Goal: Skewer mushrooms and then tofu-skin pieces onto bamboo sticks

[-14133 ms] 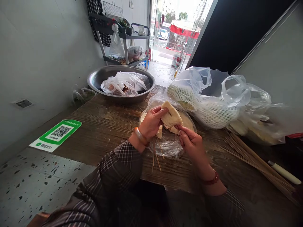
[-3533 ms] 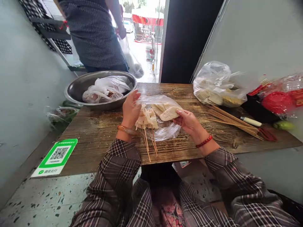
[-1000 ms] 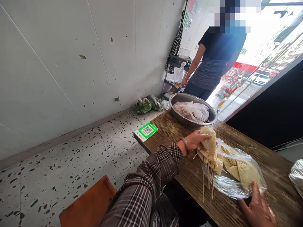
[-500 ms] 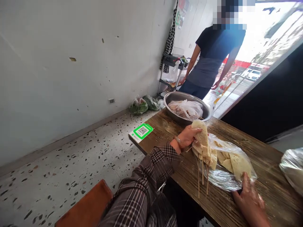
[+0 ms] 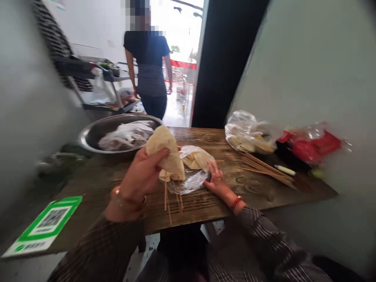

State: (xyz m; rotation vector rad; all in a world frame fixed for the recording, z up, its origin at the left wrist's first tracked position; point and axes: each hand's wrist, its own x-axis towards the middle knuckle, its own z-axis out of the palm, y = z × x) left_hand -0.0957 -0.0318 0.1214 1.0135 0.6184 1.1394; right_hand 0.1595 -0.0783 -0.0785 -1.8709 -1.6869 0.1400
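Note:
My left hand grips a flat, pale, rounded food slice between thumb and fingers, raised over the wooden table. Just below it are skewered slices whose thin wooden sticks point toward the table's near edge. Beside them, a clear plastic bag holds more pale slices. My right hand rests at the right side of this bag, fingers spread and touching it.
A steel basin with a plastic bag stands back left. Further right are a bagged food pile, loose skewers and a red bag. A green code card lies front left. A person stands beyond the table.
The view has swung right, bringing the loose skewers and red bag into sight. My left hand still grips the slice; my right hand remains at the bag.

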